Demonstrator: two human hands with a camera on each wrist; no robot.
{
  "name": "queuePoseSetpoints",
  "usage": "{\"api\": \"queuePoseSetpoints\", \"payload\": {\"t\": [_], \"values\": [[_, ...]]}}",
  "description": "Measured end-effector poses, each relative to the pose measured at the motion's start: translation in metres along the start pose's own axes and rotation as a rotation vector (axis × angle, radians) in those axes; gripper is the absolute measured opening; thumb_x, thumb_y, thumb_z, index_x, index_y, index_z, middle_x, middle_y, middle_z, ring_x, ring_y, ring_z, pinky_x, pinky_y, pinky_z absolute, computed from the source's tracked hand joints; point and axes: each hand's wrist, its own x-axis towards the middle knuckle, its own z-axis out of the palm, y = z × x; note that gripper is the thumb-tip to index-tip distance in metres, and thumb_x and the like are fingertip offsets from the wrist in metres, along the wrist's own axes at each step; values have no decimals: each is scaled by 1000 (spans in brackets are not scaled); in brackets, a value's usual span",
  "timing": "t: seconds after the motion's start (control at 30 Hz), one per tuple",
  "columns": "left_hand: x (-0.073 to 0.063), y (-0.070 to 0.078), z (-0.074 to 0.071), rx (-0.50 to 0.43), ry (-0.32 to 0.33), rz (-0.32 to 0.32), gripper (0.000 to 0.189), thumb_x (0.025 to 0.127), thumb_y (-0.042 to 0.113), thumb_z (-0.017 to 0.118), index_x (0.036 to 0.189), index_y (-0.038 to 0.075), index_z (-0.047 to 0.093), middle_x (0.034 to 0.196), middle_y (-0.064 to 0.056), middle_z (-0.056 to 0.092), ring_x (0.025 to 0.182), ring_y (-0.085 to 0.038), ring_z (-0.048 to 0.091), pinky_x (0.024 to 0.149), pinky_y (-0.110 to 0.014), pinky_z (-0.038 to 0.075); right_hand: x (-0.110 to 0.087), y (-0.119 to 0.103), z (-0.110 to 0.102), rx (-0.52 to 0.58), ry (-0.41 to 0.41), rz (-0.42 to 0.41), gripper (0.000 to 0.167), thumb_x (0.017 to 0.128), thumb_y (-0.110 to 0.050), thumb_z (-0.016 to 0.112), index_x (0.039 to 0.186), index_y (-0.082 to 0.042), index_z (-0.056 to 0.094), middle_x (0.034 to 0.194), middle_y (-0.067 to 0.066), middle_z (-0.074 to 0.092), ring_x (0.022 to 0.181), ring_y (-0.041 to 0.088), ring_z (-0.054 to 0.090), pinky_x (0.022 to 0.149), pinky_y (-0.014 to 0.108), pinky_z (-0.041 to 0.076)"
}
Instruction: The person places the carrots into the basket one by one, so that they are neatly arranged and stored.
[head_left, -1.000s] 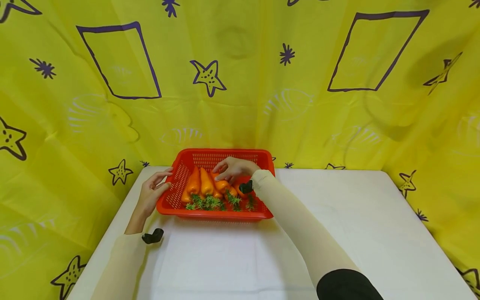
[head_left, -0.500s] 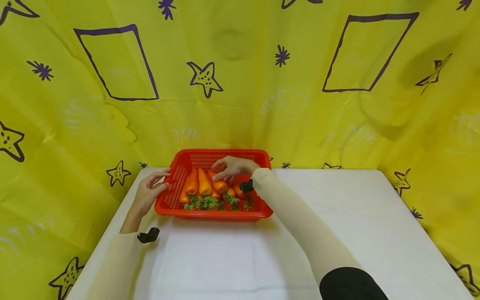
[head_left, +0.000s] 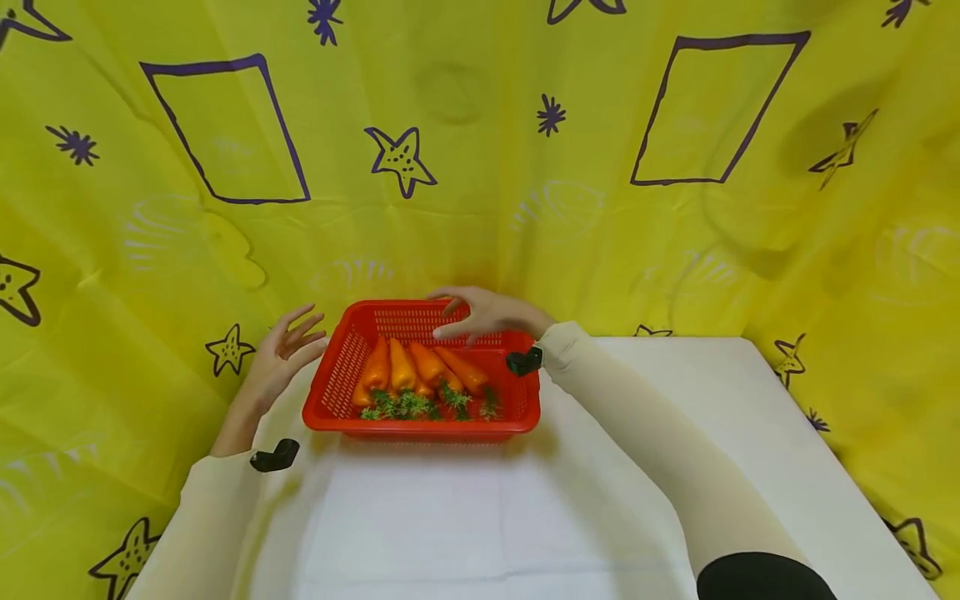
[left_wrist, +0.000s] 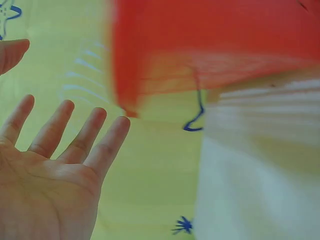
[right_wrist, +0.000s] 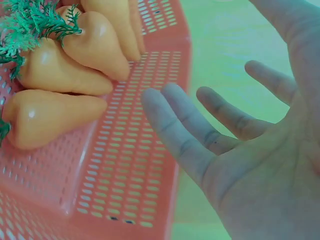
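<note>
A red perforated plastic basket [head_left: 420, 432] stands on the white-covered table, with several plump orange carrots [head_left: 402, 367] lying side by side in it. Their green leafy tops [head_left: 412, 406] point toward the front wall. My left hand [head_left: 277, 358] is raised just off the basket's left side, fingers spread and holding nothing; the left wrist view shows its palm [left_wrist: 50, 190] bare. Over the basket's back right part, my right hand [head_left: 491, 315] hovers with relaxed fingers. In the right wrist view, its fingers stand apart from the nearest carrot [right_wrist: 52, 119].
Yellow cloth [head_left: 465, 225] printed with stars and frames hangs right behind the basket and along both sides. White table surface [head_left: 405, 517] extends in front of the basket and to its right [head_left: 690, 400]. Dark wrist cameras [head_left: 276, 456] sit on both sleeves.
My right hand has risen off the carrots and moved back and right, uncovering them. My left hand has left the basket's rim, moving left and up. The carrots stay in the basket.
</note>
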Motion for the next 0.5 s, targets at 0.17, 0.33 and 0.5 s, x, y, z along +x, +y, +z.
{"api": "queuePoseSetpoints", "payload": {"t": [0.17, 0.33, 0.5], "values": [[8, 17, 2, 23, -19, 38, 63, 103, 7, 60, 160, 20, 35, 159, -13, 43, 135, -23, 53, 98, -14, 46, -19, -3, -11, -66, 57, -40, 76, 96, -33, 73, 160, -21, 34, 153, 22, 44, 100, 30, 70, 84, 41, 60], [10, 26, 9, 210, -28, 29, 66, 101, 19, 66, 159, 26, 36, 160, -12, 42, 139, -33, 48, 107, -38, 49, -49, 1, -13, -237, 167, -104, 79, 94, -40, 74, 159, -19, 36, 154, 18, 44, 123, 36, 59, 102, 50, 50], [2, 24, 16, 503, -18, 67, 72, 96, 31, 74, 158, 26, 39, 158, -14, 44, 140, -43, 44, 107, -68, 39, -96, 14, -6, -466, 312, -78, 85, 91, -52, 73, 161, -22, 34, 161, 14, 34, 142, 36, 40, 107, 59, 43]]}}
